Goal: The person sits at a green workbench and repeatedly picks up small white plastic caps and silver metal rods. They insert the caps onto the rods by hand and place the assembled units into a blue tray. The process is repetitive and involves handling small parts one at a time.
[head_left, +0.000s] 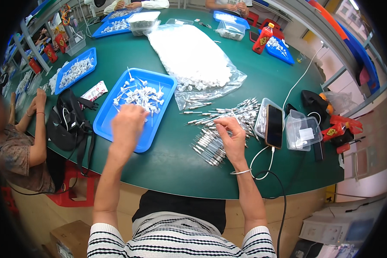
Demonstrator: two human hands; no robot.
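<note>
My left hand (128, 122) is over the near half of a blue tray (144, 145), its fingers bent and smeared by motion. In the tray lies a heap of small white plastic pieces with thin stems (144, 95), just beyond that hand. My right hand (232, 137) is above a spread of slim metal-and-white rods (208, 146). Its thumb and forefinger are pinched together; whatever may be between them is too small to make out. A second pile of the rods (241, 112) lies just beyond the right hand.
A large clear bag of white pieces (193, 56) lies beyond the tray. A phone (274, 125) leans on a clear box, its white cable looping near my right wrist. A black backpack (69, 116) sits left; a red bottle (263, 38) stands far right. Other people work around the table.
</note>
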